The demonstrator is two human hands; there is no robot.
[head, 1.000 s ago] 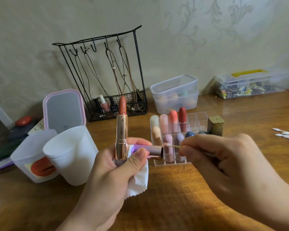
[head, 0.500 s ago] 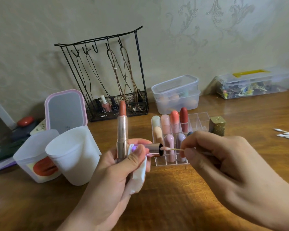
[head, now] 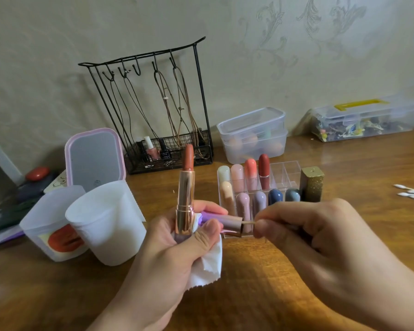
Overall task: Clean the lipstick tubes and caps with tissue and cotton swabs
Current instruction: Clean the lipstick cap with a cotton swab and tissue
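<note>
My left hand [head: 172,256] grips three things at once. An open rose-gold lipstick tube [head: 185,199] stands upright in it with its orange-red stick up. A purple cap [head: 227,224] lies sideways with its mouth to the right, and a white tissue [head: 207,266] hangs below the fingers. My right hand [head: 320,240] pinches a cotton swab [head: 247,222] whose tip is pushed inside the cap's mouth. Behind them a clear organizer [head: 285,170] holds several capped lipsticks.
Two white cups [head: 108,225] stand to the left, a pink-framed mirror [head: 95,158] and a black wire rack [head: 153,111] behind them. A gold glitter lipstick [head: 311,185] stands beside the organizer. Loose swabs [head: 411,194] lie at far right. Clear lidded boxes [head: 253,134] line the wall.
My right hand has pushed the swab leftward, so its tip, outside the cap half a second ago, is inside the cap now. My left hand keeps its hold.
</note>
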